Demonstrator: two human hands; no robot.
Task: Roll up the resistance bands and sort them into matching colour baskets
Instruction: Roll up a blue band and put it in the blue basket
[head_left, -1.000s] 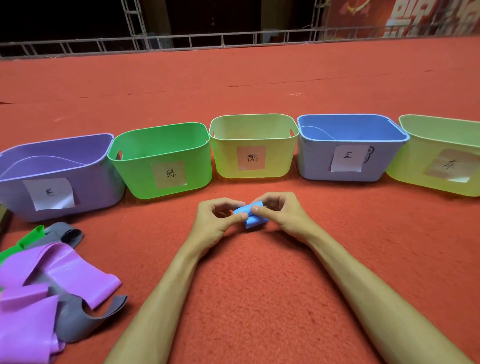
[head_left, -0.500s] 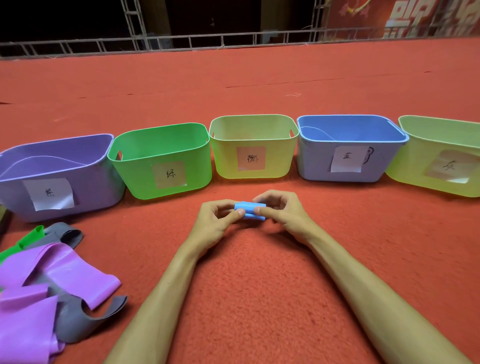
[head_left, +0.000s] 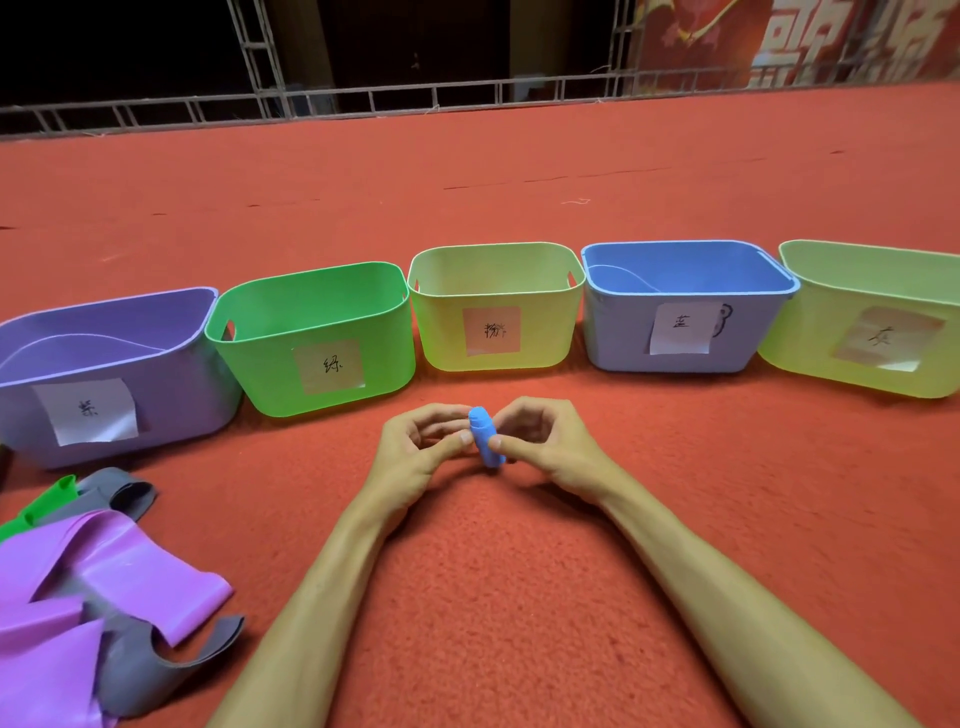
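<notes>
Fingers (head_left: 464, 439) pinch blue roll (head_left: 485, 441) over red carpet (head_left: 519, 597).

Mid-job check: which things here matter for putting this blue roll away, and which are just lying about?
In use: blue roll, left hand, right hand, blue basket.
Lying about: purple bands, grey bands, green band, purple basket, green basket, middle yellow basket, right yellow basket.

red carpet floor (head_left: 467, 171) runs to a metal truss rail (head_left: 395, 98), dark beyond
</notes>
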